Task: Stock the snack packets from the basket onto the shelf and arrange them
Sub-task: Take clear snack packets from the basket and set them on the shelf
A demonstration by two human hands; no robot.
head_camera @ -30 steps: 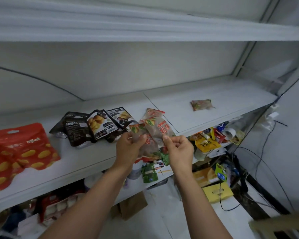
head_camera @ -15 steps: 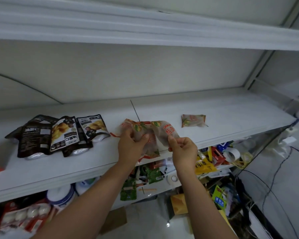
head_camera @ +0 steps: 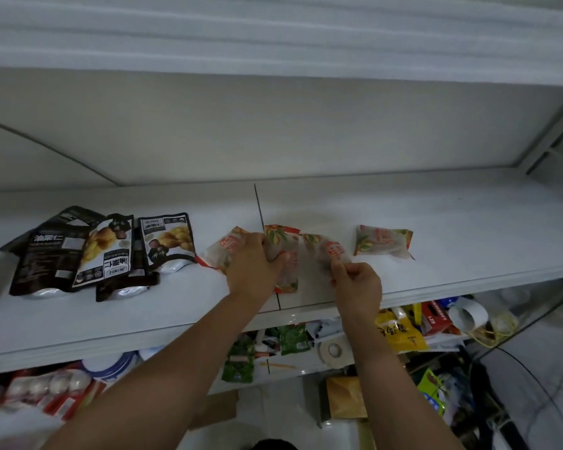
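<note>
The left hand [head_camera: 254, 267] grips a bunch of snack packets [head_camera: 281, 251] near the front edge of the shelf [head_camera: 452, 209]. The right hand [head_camera: 358, 284] pinches the end packet [head_camera: 330, 251], maybe to pull it free. Further back a lone packet [head_camera: 382, 240] lies flat, with dark packets [head_camera: 104, 251] toward the left end.

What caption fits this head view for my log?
Left hand and right hand grip translucent snack packets on a white shelf, between black pouches and a lone packet.

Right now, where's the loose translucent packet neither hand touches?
Head view: the packet lies flat on the shelf, just right of the right hand, apart from the held packets.
</note>
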